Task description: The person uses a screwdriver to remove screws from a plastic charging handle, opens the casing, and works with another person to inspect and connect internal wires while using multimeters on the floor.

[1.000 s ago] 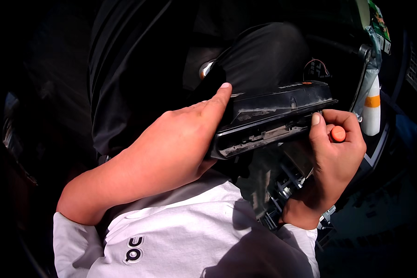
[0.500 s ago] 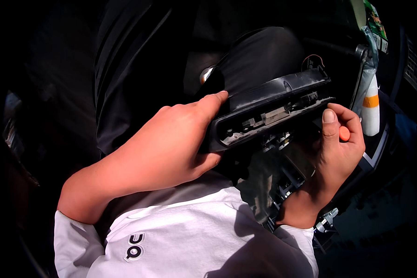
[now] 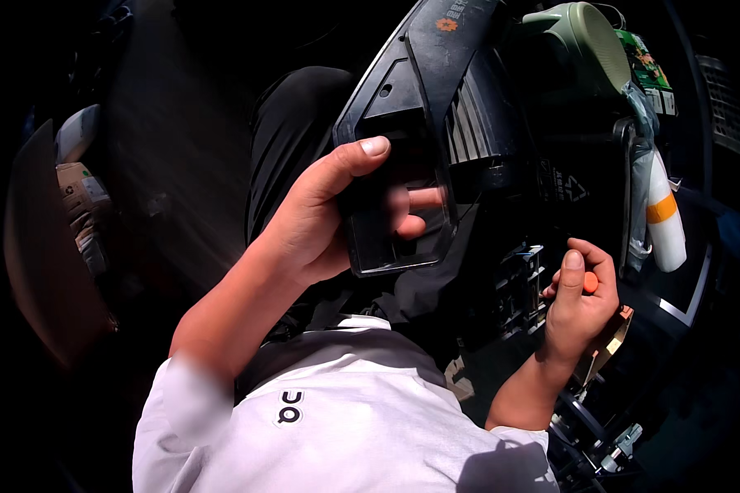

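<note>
My left hand (image 3: pixel 308 209) grips a black plastic housing (image 3: pixel 423 62) with a small orange emblem near its top. The thumb lies on the near-left side of its frame, and two fingers show through the framed opening at its lower end. The housing stands tilted, its upper end leaning away to the right. Beside it sits a dark ribbed part (image 3: pixel 478 115); whether the two are joined I cannot tell. Lower right, apart from the housing, my right hand (image 3: pixel 582 312) is closed around a slim object with a round orange end (image 3: pixel 590 283); the rest of it is hidden in the fingers.
At the upper right stand a pale green container (image 3: pixel 563 49) and a green printed box (image 3: pixel 645 62). A white cylinder with an orange band (image 3: pixel 666 226) leans below them. Small metal hardware (image 3: pixel 623 448) lies lower right. A cardboard box (image 3: pixel 82 193) is at the left.
The housing has been raised and turned from its dusty open slot to its broad face. My left hand has shifted its grip into the opening. My right hand has moved down, away from it.
</note>
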### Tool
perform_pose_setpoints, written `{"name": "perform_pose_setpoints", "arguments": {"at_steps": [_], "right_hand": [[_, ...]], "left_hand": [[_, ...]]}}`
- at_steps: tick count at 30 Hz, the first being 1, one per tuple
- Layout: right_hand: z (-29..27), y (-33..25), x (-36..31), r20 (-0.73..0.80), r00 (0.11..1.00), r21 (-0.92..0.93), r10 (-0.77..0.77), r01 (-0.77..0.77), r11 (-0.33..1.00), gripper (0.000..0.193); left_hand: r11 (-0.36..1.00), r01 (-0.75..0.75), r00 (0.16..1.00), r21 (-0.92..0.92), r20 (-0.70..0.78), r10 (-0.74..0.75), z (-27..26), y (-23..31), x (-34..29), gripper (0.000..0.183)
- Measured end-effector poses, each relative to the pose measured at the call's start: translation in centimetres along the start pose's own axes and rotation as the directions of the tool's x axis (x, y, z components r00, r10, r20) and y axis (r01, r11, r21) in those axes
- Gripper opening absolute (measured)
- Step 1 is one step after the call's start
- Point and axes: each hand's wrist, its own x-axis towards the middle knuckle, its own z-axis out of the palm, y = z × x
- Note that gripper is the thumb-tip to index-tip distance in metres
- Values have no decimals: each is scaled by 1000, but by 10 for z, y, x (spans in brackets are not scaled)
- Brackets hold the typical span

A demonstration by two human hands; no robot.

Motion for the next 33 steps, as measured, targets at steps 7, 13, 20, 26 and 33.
{"name": "perform_pose_setpoints", "arguments": {"at_steps": [7, 13, 20, 26, 33], "right_hand": [[16, 32, 25, 100, 991, -383, -92, 124, 916, 16], [45, 93, 55, 25, 930, -595, -367, 309, 742, 13], [49, 121, 73, -19, 911, -596, -413, 321, 736, 7], [58, 101, 151, 143, 978, -588, -149, 205, 782, 10], [57, -43, 201, 703, 650, -651, 289, 423, 630, 23]], "left_hand": [[967, -158, 958, -200, 206, 199, 6, 40, 33, 51], [952, -300, 949, -55, 89, 304, -5, 104, 102, 51], [951, -244, 915, 190, -279, 290, -50, 146, 156, 41], [955, -206, 831, 214, -477, 286, -51, 165, 166, 36], [848, -475, 400, 235, -800, 446, 109, 255, -28, 14]]}}
